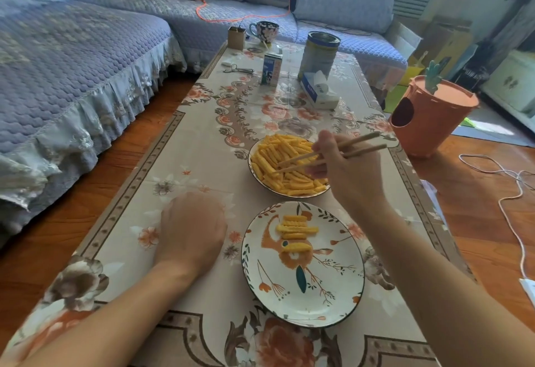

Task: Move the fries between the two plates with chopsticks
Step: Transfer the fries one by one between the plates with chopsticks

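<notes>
A far plate [252,154] is heaped with yellow crinkle fries [270,161]. The near painted plate [327,297] carries several fries [295,227] in a neat row near its far side. My right hand [344,169] grips a pair of wooden chopsticks [362,146], whose tips reach down into the fry heap on the far plate. Whether the tips pinch a fry I cannot tell. My left hand [191,230] rests on the tablecloth to the left of the near plate, fingers curled under, holding nothing.
Farther along the floral table stand a milk carton [271,69], a tall tin [318,54], a tissue pack [318,90], a cup [264,30] and a small box [236,37]. An orange bin [428,117] stands to the right, a sofa [72,56] to the left.
</notes>
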A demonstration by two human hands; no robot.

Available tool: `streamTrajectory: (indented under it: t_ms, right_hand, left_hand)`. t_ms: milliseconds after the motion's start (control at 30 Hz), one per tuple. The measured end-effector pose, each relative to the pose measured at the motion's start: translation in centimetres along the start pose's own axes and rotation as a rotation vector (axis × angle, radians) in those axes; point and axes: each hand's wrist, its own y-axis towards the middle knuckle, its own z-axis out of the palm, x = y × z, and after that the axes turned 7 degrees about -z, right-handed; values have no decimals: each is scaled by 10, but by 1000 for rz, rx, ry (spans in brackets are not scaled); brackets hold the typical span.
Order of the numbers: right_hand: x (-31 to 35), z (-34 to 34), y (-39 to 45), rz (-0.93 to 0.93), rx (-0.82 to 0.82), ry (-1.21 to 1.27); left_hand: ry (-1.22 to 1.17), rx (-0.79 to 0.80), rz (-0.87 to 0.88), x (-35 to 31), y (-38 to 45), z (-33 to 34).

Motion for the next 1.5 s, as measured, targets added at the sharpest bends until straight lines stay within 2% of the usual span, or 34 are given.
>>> streamTrajectory:
  t_ms: [167,267,533,667,767,833,1067,1400,1500]
  right_hand:
    - [-8,38,14,-75,7,-114]
    - [-11,46,17,-56,4,-183]
    - [9,10,11,45,-56,-4]
    - [17,-40,-19,139,98,99]
    - [8,-71,-52,240,226,71]
    - [-3,-80,-70,256,238,29]
    - [-11,-87,-89,71,190,-66]
    - [-6,-84,-84,21,193,-44]
    - [-1,-85,-68,28,116,-3]
  left_hand:
    - [10,8,0,0,1,0]
    - [3,10,-1,0,2,-1]
    - [6,23,-1,0,1,-2]
    - [8,24,-4,0,1,-3]
    - [12,24,-5,0,0,-2]
    - [12,23,-7,-1,0,-3]
    - [23,33,-7,-2,-1,-5]
    - [17,15,5,-2,-1,-4]
    - [14,13,12,-3,-1,-5]
